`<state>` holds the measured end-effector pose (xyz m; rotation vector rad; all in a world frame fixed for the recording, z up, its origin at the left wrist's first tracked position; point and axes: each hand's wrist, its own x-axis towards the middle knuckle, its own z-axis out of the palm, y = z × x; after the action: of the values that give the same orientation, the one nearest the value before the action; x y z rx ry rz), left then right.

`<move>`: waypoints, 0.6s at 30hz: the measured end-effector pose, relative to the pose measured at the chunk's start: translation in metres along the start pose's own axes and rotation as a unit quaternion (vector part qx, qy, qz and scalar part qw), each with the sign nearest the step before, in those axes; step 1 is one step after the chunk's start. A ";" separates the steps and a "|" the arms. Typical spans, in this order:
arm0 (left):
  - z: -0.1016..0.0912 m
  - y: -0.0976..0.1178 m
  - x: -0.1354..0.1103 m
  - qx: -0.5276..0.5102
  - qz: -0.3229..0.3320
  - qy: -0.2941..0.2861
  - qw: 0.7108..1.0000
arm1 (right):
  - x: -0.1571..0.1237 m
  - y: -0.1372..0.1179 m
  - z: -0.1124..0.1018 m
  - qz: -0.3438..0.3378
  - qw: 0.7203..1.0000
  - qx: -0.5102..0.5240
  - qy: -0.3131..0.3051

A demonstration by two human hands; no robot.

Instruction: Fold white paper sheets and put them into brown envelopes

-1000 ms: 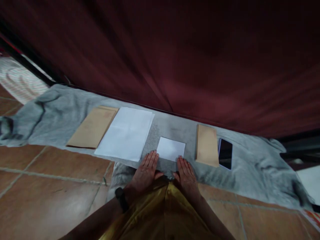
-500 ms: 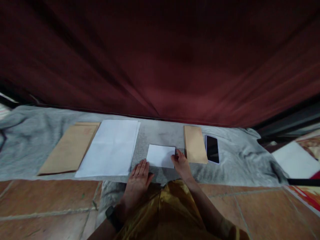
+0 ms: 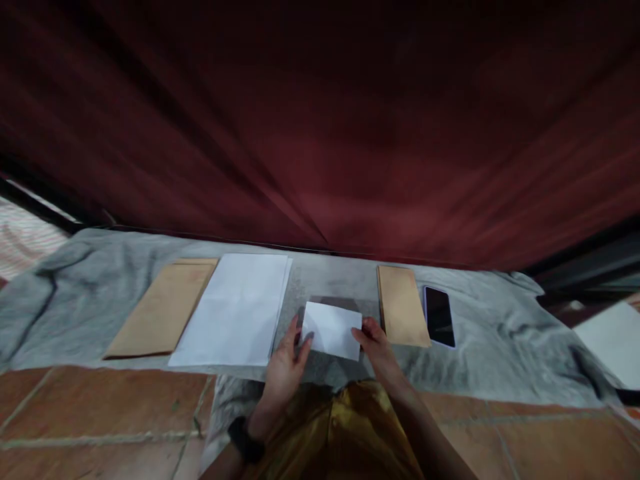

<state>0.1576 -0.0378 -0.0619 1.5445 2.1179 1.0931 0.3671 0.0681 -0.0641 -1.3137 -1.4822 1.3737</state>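
Note:
A small white piece of paper [image 3: 332, 329], probably folded, is lifted slightly off the grey cloth and tilted, with a shadow around it. My left hand [image 3: 287, 363] pinches its left edge, thumb on top and fingers at the edge. At the opposite edge, my right hand [image 3: 376, 343] grips it between thumb and curled fingers. Left of my hands lies a stack of large white sheets [image 3: 235, 310]. Close to my right hand is a small stack of brown envelopes [image 3: 404, 307].
Large brown envelopes [image 3: 163, 310] lie at the left beside the white sheets. A phone [image 3: 439, 317] with a dark screen rests at the right. Grey cloth [image 3: 500, 333] covers the surface. A dark red curtain-like sheet [image 3: 320, 167] hangs behind; tiled floor [image 3: 100, 403] shows in front.
Both hands have taken hold of the small white paper and raised it off the cloth. My left hand has gone from lying flat to pinching its edge. The view has shifted slightly.

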 end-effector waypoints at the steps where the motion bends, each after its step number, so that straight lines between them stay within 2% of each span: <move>1: 0.001 0.001 0.002 -0.035 -0.026 -0.003 0.999 | 0.000 -0.001 -0.001 -0.004 1.000 0.015 -0.003; 4: 0.004 0.002 0.003 -0.123 -0.052 -0.019 0.991 | 0.002 0.001 -0.005 0.000 0.999 0.040 0.001; 6: 0.001 -0.001 0.004 -0.145 -0.052 -0.029 0.988 | 0.005 0.004 -0.007 0.005 0.999 0.042 0.009; 9: -0.025 -0.015 0.021 -0.089 -0.062 0.009 0.994 | 0.010 0.014 -0.009 0.000 0.999 0.018 0.034; 11: -0.059 -0.034 0.043 0.003 -0.067 0.079 0.995 | 0.012 0.022 -0.010 -0.009 0.999 -0.010 0.050; 13: -0.102 -0.060 0.067 0.130 -0.097 0.121 0.979 | 0.012 0.030 -0.010 -0.018 0.997 -0.036 0.058; 15: -0.148 -0.089 0.086 0.247 -0.180 0.153 0.940 | 0.011 0.034 -0.011 -0.028 0.996 -0.057 0.058; 17: -0.188 -0.114 0.094 0.302 -0.251 0.161 0.906 | 0.010 0.036 -0.011 -0.035 0.995 -0.072 0.055; 18: -0.203 -0.125 0.094 0.307 -0.275 0.146 0.899 | 0.010 0.036 -0.011 -0.036 0.995 -0.079 0.054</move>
<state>-0.0908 -0.0502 0.0008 0.8700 3.0475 0.4893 0.3824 0.0770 -0.0985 -1.3948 -1.5740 1.1414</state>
